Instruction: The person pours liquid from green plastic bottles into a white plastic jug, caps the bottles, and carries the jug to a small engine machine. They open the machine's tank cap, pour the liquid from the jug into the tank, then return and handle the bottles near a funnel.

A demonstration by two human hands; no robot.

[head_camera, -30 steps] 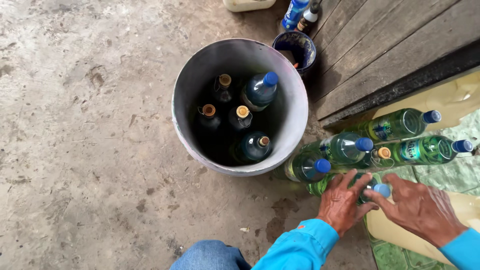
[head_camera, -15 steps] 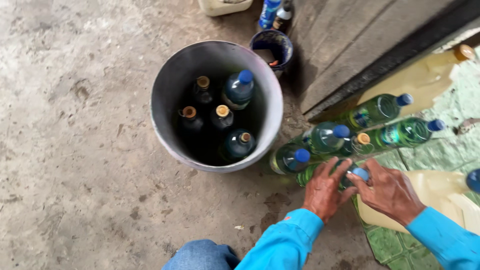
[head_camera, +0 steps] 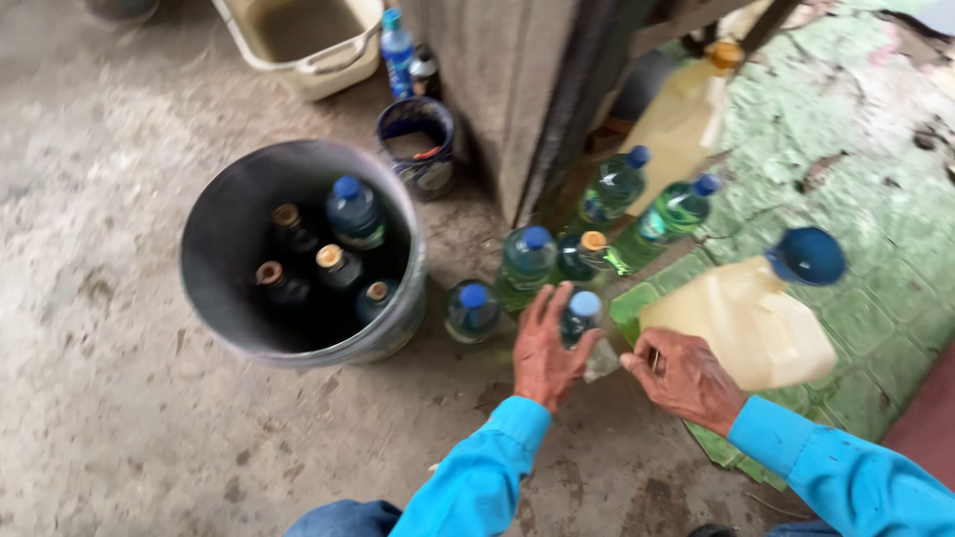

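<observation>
Bright blue long sleeves point(head_camera: 477, 477) cover both arms, over blue trousers point(head_camera: 343, 519).

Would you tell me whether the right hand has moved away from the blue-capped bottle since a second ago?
Yes. The right hand has drawn back to the right of the blue-capped bottle, while the left hand stays against it.
</observation>
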